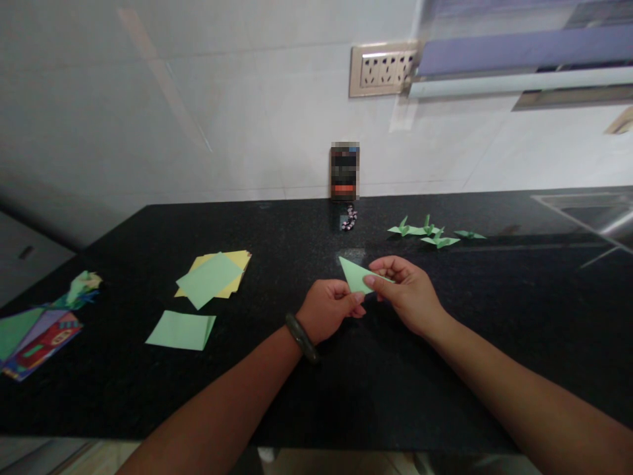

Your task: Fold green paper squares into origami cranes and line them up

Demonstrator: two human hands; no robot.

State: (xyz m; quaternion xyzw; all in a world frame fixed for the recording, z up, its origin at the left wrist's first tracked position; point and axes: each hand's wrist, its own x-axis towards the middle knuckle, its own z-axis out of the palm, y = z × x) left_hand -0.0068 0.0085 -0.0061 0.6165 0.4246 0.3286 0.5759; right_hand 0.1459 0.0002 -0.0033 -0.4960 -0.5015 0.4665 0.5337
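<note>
Left grip [326, 308]: I see it pinching the lower edge of the folded green paper [353, 274].
Right grip [409, 293]: I see thumb and fingers holding the paper's right end.
Paper: between the 2 grips, over the black bench [356, 396].
Folded figures [438, 242]: 4 green, beyond, to the right.
Green square [210, 280]: on yellow sheets [243, 262], left.

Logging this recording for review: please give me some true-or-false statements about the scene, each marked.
1. The left hand and right hand both hold the folded green paper. True.
2. The bangle is on the right arm. False: it is on the left.
3. A green sheet lies on top of yellow paper. True.
4. The small green figures lie left of the yellow paper. False: they lie beyond the right hand.
</note>
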